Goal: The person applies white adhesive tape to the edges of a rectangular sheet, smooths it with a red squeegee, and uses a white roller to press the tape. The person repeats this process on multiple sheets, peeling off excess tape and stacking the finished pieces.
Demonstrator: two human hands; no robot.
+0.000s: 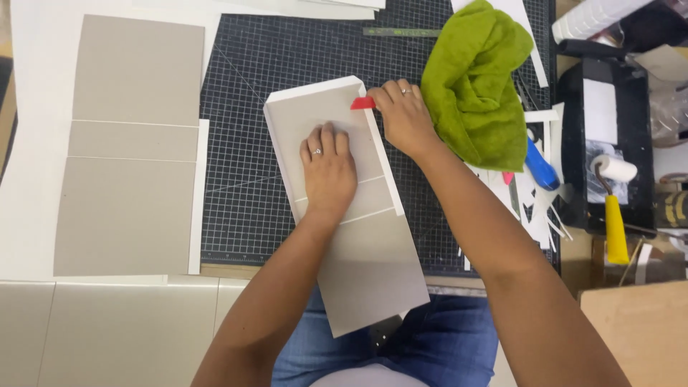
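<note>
Head view: my left hand [328, 166] lies flat, fingers open, on the grey board [344, 208]; my right hand [403, 115] pinches a red scraper [362, 103] at the board's folded white paper edge [315, 89], beside a green cloth [473, 79].

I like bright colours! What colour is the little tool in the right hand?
Red tool, seen in the head view.

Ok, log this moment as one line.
left hand flat on grey board panel | right hand pressing small red plastic tool at folded white paper edge
</note>
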